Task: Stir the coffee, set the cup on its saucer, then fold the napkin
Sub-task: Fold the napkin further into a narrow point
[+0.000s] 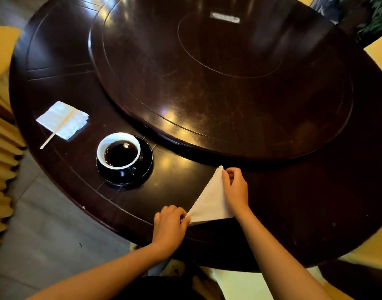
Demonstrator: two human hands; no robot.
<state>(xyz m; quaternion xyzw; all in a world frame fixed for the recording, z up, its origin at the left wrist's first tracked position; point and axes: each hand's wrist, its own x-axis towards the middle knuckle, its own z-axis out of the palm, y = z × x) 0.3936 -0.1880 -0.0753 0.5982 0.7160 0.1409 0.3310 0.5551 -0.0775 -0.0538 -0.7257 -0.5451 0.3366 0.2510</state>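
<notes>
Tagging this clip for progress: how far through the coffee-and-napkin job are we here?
Done, by the look of it: the cup of coffee sits on its black saucer, and the wooden stirrer lies on a separate folded napkin. In hand: the left hand and right hand each pinch a corner of the white napkin, already a triangle. Left: any further folds.

Table's (55, 61) far edge cropped

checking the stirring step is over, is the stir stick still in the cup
No, the stir stick lies across a folded white napkin on the table, apart from the cup on its saucer.
</notes>
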